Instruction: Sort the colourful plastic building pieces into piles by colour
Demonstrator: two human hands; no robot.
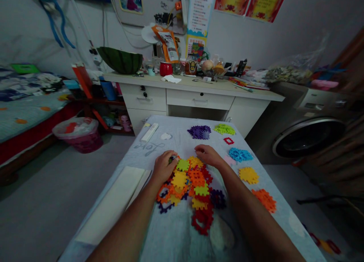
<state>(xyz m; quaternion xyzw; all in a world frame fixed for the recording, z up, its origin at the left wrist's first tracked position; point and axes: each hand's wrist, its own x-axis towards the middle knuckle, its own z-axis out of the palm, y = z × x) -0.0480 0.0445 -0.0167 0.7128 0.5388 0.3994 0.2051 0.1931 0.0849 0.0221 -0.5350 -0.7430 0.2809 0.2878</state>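
In the head view, a loose pile of notched interlocking plastic building pieces point(179, 179) lies in mixed orange, yellow, red, green and purple. My left hand point(164, 166) curls around the pile's far left edge, a dark piece showing between thumb and index finger. Over the far right edge hovers my right hand point(209, 155), its fingers loosely bent and apart with nothing visible in them. Along the right side sit single-colour heaps: purple pieces point(199, 132), lime-green pieces point(224, 129), blue pieces point(240, 154), yellow pieces point(248, 175) and orange pieces point(265, 200). One red piece point(228, 141) lies alone.
The cloth-covered table point(170, 239) also carries a long white box point(113, 201) on its left and a narrow white strip point(150, 132) farther back. Behind stands a cluttered white desk point(199, 99), with a washing machine point(301, 125) at right and a pink basket point(81, 135) at left.
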